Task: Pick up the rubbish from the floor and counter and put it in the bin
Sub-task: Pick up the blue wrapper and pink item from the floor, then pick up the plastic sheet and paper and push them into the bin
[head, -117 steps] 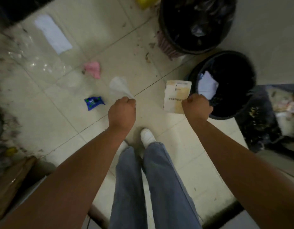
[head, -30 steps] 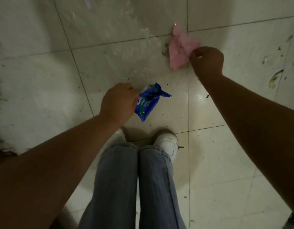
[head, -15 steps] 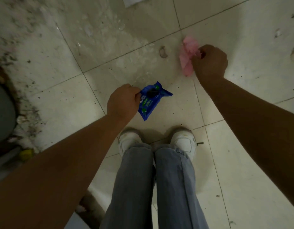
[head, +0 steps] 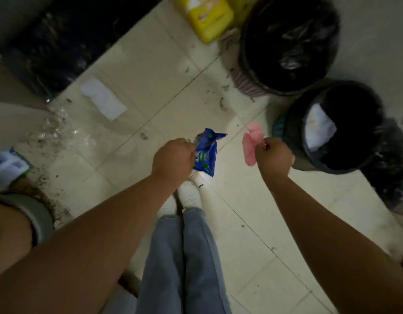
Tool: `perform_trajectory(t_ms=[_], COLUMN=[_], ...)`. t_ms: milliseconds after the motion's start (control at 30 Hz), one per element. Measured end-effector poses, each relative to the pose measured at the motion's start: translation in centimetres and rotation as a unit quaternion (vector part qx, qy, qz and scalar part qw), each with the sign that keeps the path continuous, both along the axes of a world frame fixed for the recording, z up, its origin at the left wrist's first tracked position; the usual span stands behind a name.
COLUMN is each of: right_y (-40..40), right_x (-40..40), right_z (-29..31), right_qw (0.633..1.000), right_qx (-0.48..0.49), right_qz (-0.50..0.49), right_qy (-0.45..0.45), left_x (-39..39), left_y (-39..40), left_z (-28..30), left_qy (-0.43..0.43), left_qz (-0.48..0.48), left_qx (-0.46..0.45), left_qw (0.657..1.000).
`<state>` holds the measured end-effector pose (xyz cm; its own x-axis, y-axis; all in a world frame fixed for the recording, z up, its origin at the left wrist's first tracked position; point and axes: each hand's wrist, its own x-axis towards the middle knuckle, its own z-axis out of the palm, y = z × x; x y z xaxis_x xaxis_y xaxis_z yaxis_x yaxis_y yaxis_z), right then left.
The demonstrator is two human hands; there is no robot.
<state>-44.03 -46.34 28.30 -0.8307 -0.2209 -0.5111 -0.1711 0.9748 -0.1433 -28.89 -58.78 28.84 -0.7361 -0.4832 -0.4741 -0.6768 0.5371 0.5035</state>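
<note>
A pale tiled floor (head: pixel 155 64), dirty and scattered with dark specks, fills the view from above. A person stands on it in blue jeans (head: pixel 182 257) and white shoes (head: pixel 191 196), both bare forearms stretched forward.

Two round bins lined with black bags stand at the upper right, touching or nearly so. The larger bin (head: pixel 248 53), farther away, holds crumpled dark plastic with a few shiny folds. The smaller bin (head: pixel 286 132), nearer and to the right, holds a white piece of paper (head: pixel 318 128) resting against its inner wall. More black bagging (head: pixel 393 168) slumps on the floor to the right of the smaller bin.

A yellow package (head: pixel 207 17) lies at the top edge, just left of the larger bin; its print is too blurred to read. A white strip of paper (head: pixel 103 98) lies flat on the tiles at upper left. A white and green wrapper (head: pixel 8 166) sits at the far left edge.

The left hand (head: pixel 173 162) is closed in a fist, pinching the top of a blue wrapper (head: pixel 206 155), which hangs below the fingers above the shoes. It bears white and green print, unreadable.

The right hand (head: pixel 273 157) is also closed, gripping a crumpled pink wrapper (head: pixel 251 143) that sticks out to the left of the fingers, just beside the smaller bin's rim.
</note>
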Motion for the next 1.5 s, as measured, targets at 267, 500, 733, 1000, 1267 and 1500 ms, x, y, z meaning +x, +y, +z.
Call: perform_trajectory(t_ms=[267,500,733,1000,1267,1500], right_y=[11.3,20.7,22.9,21.3,9.3,-4.6], right_x=[-9.4,-20.2,-26.5,-27.0,-22.8,-14.2], right_z=[11.4,8.2,1.9,2.2,5.7,7.8], right_qw=[0.993,0.994,0.996,0.992,0.951,0.896], right_qx=[-0.029,0.034,0.033,0.033,-0.038,-0.068], right_qz=[-0.037,-0.085,-0.076,0.074,0.284,0.431], right_qy=[0.107,0.061,-0.042,-0.095,-0.113,-0.086], left_x=[-16.7,-30.8,-36.5,-33.7,-23.2,-7.9], left_y=[7.3,17.8,23.4,20.4,10.2,0.3], left_z=[11.3,8.5,-0.1,1.2,7.1,8.4], left_qy=[0.02,-0.026,-0.121,-0.195,-0.282,-0.354], left_qz=[-0.131,-0.187,-0.18,-0.206,-0.02,0.155], left_qx=[-0.123,-0.154,-0.048,-0.119,-0.175,-0.16], left_qw=[0.984,0.97,0.975,0.952,0.943,0.908])
